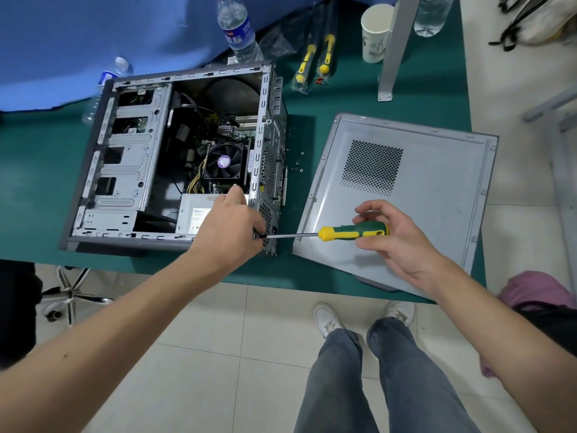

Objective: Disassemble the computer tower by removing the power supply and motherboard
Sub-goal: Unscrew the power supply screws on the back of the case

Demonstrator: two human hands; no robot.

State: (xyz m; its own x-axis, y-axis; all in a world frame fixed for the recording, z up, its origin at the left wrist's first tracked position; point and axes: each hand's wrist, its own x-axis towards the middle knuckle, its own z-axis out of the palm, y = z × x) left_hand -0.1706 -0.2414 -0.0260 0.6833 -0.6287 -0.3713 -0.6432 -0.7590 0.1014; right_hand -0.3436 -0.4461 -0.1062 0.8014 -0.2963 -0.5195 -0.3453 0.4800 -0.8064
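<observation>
Lying open on its side: computer case (175, 157), motherboard (218, 142) and power supply (199, 214) both inside, neither removed. My left hand (232, 220) rests on the supply, fingers curled at the screwdriver tip. My right hand (393, 235) grips the screwdriver (352, 231). Side panel (406, 189) already off, loose screws (299, 164) beside it.

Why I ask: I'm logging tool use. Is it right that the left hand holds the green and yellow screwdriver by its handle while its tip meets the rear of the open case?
Not quite: the head view shows the right hand gripping the screwdriver handle. The left hand rests on the power supply by the tip. The tip does meet the rear of the open case.
</observation>
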